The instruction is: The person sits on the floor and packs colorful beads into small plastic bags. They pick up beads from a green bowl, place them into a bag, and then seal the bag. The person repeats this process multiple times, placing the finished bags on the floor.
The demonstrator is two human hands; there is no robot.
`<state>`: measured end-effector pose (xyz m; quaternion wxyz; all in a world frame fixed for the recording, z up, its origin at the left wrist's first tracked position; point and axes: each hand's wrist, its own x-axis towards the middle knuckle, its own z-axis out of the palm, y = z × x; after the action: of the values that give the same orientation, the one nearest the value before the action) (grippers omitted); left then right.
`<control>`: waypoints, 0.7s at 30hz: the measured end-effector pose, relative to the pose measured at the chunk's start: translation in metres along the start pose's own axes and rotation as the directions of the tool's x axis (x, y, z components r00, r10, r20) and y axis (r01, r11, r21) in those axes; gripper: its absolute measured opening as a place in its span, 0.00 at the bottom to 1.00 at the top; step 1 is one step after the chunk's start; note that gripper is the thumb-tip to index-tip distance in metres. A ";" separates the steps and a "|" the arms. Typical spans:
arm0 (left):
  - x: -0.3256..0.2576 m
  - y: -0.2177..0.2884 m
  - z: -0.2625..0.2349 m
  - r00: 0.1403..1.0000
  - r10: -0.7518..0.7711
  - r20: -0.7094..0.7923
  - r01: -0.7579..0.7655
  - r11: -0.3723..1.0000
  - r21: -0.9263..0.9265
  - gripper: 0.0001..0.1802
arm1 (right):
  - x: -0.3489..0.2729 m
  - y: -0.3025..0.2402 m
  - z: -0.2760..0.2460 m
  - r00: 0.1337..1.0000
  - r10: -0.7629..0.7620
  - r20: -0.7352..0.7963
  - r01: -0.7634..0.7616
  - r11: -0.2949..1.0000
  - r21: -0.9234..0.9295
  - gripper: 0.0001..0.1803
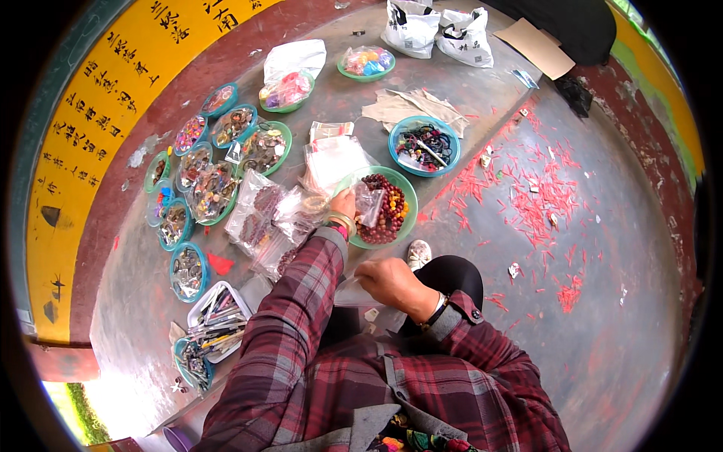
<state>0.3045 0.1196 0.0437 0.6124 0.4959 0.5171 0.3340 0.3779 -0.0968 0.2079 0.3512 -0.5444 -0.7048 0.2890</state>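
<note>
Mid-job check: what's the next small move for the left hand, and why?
I'd probably lift the left hand slowly straight up: it sits at the rim of the green bowl, close against a clear bag that overlaps the beads, so a sideways sweep might drag plastic or tip beads out. The right hand, lower down, seems to pinch more clear plastic.

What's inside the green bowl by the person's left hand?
The green bowl holds dark red beads with some yellow ones among them. A clear plastic bag and the left hand cover its left part; anything beneath the beads is hidden.
</note>
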 end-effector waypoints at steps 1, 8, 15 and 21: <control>0.003 -0.004 -0.001 0.998 0.050 -0.028 -0.046 0.993 0.107 0.18 | 0.000 -0.001 -0.002 1.000 0.007 0.008 -0.007 1.000 -0.005 0.07; 0.019 0.008 -0.021 0.901 0.432 0.028 -0.397 0.800 0.450 0.17 | 0.001 -0.001 0.002 1.000 0.004 0.028 -0.004 1.000 -0.019 0.08; -0.003 0.062 -0.012 0.914 0.371 0.164 -0.402 0.772 0.493 0.15 | 0.000 0.002 0.003 0.999 0.028 0.029 -0.026 0.999 -0.044 0.08; -0.026 0.089 -0.004 0.943 0.304 0.137 -0.333 0.882 0.335 0.14 | -0.002 0.006 0.007 1.000 0.007 0.000 -0.007 0.999 -0.050 0.07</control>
<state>0.3040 0.1222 0.1361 0.4704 0.6889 0.4550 0.3118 0.3766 -0.0969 0.1987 0.3362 -0.5556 -0.7099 0.2727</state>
